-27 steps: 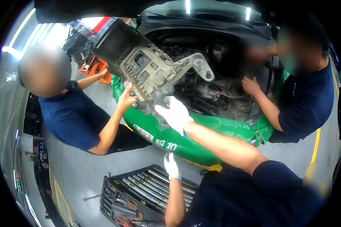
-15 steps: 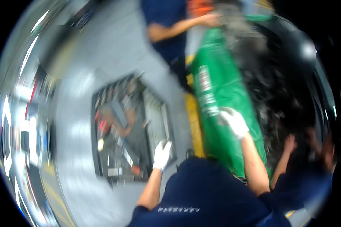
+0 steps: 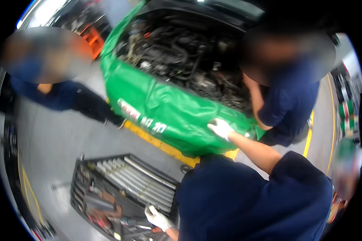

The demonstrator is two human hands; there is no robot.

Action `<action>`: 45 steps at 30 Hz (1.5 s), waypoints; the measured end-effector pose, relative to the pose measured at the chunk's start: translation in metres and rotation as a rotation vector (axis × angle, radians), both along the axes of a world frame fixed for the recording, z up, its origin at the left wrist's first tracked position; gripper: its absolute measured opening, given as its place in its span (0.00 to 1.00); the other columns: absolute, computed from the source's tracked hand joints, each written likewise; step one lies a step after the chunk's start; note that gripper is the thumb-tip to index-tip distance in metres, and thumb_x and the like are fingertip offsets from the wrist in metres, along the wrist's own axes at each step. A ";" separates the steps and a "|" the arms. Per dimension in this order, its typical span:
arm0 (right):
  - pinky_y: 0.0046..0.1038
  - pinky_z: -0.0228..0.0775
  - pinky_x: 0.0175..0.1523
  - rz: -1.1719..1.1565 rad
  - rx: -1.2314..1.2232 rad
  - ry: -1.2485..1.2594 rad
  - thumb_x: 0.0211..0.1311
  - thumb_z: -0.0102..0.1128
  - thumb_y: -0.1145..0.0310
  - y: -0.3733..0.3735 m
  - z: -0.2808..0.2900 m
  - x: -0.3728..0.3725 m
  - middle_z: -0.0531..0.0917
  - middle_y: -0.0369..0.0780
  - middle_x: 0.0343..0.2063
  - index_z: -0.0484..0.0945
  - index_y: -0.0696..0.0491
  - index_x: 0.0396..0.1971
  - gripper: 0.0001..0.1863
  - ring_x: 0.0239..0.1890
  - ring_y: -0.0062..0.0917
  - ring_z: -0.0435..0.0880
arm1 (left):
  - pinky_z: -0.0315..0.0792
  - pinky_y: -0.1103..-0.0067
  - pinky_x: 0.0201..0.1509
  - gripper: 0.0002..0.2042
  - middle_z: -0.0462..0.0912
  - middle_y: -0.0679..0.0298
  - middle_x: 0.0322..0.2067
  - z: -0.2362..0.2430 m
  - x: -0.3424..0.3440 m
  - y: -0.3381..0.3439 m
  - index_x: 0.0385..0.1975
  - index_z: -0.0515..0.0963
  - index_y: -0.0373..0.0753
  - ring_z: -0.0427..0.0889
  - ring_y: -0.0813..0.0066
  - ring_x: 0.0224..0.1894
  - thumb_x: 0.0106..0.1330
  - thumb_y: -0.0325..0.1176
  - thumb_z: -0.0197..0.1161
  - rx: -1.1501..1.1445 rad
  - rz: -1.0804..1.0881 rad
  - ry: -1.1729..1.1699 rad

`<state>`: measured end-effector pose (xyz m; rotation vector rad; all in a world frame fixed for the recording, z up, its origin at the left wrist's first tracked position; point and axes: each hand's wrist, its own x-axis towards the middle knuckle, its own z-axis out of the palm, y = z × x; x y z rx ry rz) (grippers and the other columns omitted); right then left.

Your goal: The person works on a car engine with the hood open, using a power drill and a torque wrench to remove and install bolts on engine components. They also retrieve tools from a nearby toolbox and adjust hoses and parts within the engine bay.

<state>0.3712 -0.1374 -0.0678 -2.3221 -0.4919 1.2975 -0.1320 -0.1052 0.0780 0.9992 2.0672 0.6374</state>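
My right hand [image 3: 221,129], in a white glove, lies on the green fender cover [image 3: 177,102] draped over the front of a car, its fingers stretched out. Down at the left, my left hand [image 3: 158,218], also white-gloved, is beside the tool cart [image 3: 175,188]. Its fingers look apart, and I see nothing held in them; whether it touches the cart I cannot tell. A row of long silver wrenches [image 3: 128,182] lies along the cart's tray. Red-handled and other loose tools [image 3: 102,219] fill the part nearer my left hand, somewhat blurred.
The open engine bay [image 3: 177,52] lies beyond the cover. At the right a person in dark blue [image 3: 287,108] leans over it, an arm reaching in. Another person [image 3: 56,94] stands at the far left. A yellow line [image 3: 157,144] runs under the car's front.
My view has swung to the right, bringing the engine bay into the upper middle and the tool cart to the lower left. My right hand still rests on the green cover.
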 end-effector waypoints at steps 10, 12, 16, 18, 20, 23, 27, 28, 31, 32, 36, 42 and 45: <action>0.42 0.75 0.60 -0.232 0.328 -0.651 0.69 0.62 0.55 -0.125 0.059 0.008 0.84 0.49 0.50 0.80 0.54 0.54 0.21 0.54 0.45 0.84 | 0.73 0.81 0.40 0.15 0.82 0.65 0.38 -0.006 -0.013 -0.037 0.55 0.80 0.36 0.78 0.79 0.36 0.81 0.38 0.55 0.024 -0.527 -0.214; 0.43 0.74 0.60 -0.220 0.283 -0.738 0.69 0.62 0.55 -0.138 0.041 0.033 0.83 0.48 0.50 0.80 0.52 0.53 0.20 0.54 0.45 0.83 | 0.75 0.79 0.46 0.14 0.82 0.63 0.43 -0.005 0.005 -0.034 0.55 0.80 0.36 0.79 0.77 0.41 0.81 0.37 0.55 -0.049 -0.566 -0.155; 0.45 0.72 0.62 -0.190 0.162 -0.677 0.72 0.58 0.50 -0.150 0.025 0.070 0.83 0.50 0.50 0.81 0.53 0.52 0.22 0.56 0.47 0.82 | 0.75 0.77 0.57 0.14 0.82 0.60 0.52 -0.010 0.040 -0.028 0.57 0.78 0.33 0.80 0.73 0.51 0.79 0.33 0.58 -0.083 -0.553 -0.256; 0.46 0.72 0.63 -0.162 0.085 -0.543 0.73 0.55 0.47 -0.146 0.009 0.078 0.83 0.51 0.51 0.82 0.53 0.52 0.25 0.57 0.47 0.82 | 0.72 0.73 0.64 0.15 0.82 0.56 0.56 -0.003 0.059 -0.017 0.59 0.77 0.30 0.80 0.68 0.55 0.80 0.33 0.57 -0.020 -0.784 0.013; 0.47 0.72 0.63 -0.167 0.104 -0.365 0.76 0.47 0.41 -0.138 0.012 0.095 0.84 0.51 0.51 0.83 0.53 0.49 0.29 0.56 0.47 0.83 | 0.66 0.69 0.74 0.21 0.78 0.48 0.63 0.008 0.108 0.005 0.65 0.72 0.28 0.76 0.61 0.67 0.80 0.35 0.57 -0.070 -0.833 0.053; 0.46 0.73 0.62 -0.103 -0.008 -0.401 0.78 0.41 0.40 -0.145 0.005 0.088 0.86 0.51 0.48 0.84 0.55 0.45 0.32 0.54 0.47 0.84 | 0.63 0.66 0.76 0.26 0.71 0.45 0.70 0.015 0.174 0.041 0.70 0.66 0.28 0.70 0.57 0.72 0.79 0.37 0.57 -0.017 -0.930 0.111; 0.46 0.77 0.56 -0.234 -0.059 -0.513 0.79 0.41 0.42 -0.135 0.007 0.097 0.87 0.48 0.42 0.83 0.55 0.40 0.31 0.46 0.46 0.87 | 0.63 0.64 0.75 0.32 0.68 0.43 0.70 -0.009 0.279 0.137 0.73 0.62 0.28 0.70 0.51 0.71 0.78 0.43 0.58 0.097 -1.019 0.216; 0.45 0.78 0.55 -0.230 -0.070 -0.578 0.79 0.41 0.42 -0.135 0.001 0.094 0.87 0.48 0.41 0.83 0.55 0.39 0.31 0.44 0.45 0.88 | 0.63 0.64 0.75 0.34 0.68 0.42 0.70 -0.022 0.304 0.163 0.74 0.61 0.28 0.70 0.50 0.70 0.77 0.46 0.59 0.142 -1.039 0.264; 0.42 0.79 0.51 -0.210 -0.108 -0.700 0.79 0.44 0.45 -0.129 -0.004 0.097 0.87 0.47 0.36 0.83 0.54 0.34 0.28 0.40 0.43 0.88 | 0.66 0.63 0.73 0.41 0.68 0.40 0.70 -0.061 0.402 0.233 0.75 0.59 0.28 0.72 0.49 0.69 0.74 0.56 0.59 0.056 -0.813 -0.025; 0.41 0.79 0.50 -0.203 -0.117 -0.725 0.79 0.45 0.46 -0.124 -0.004 0.097 0.87 0.46 0.34 0.83 0.53 0.33 0.27 0.39 0.42 0.88 | 0.68 0.62 0.72 0.43 0.68 0.40 0.70 -0.073 0.426 0.255 0.75 0.58 0.27 0.72 0.48 0.69 0.73 0.58 0.59 0.028 -0.743 -0.019; 0.41 0.80 0.45 -0.236 -0.130 -0.911 0.75 0.53 0.50 -0.114 0.005 0.096 0.85 0.44 0.29 0.82 0.52 0.25 0.23 0.33 0.41 0.87 | 0.72 0.56 0.70 0.53 0.67 0.42 0.71 -0.087 0.541 0.294 0.75 0.59 0.28 0.74 0.45 0.68 0.65 0.71 0.60 -0.122 -0.507 0.008; 0.41 0.79 0.42 -0.236 -0.121 -0.944 0.72 0.58 0.52 -0.111 0.008 0.099 0.84 0.43 0.26 0.82 0.51 0.24 0.21 0.32 0.40 0.86 | 0.67 0.53 0.65 0.47 0.71 0.43 0.62 -0.160 0.572 0.267 0.72 0.64 0.36 0.72 0.48 0.63 0.65 0.70 0.59 0.196 -0.632 0.902; 0.40 0.79 0.42 -0.232 -0.146 -0.923 0.71 0.58 0.52 -0.107 0.008 0.099 0.84 0.43 0.26 0.83 0.52 0.25 0.20 0.32 0.40 0.86 | 0.67 0.53 0.67 0.43 0.70 0.44 0.64 -0.171 0.571 0.275 0.73 0.65 0.39 0.73 0.47 0.64 0.67 0.67 0.58 0.207 -0.571 0.833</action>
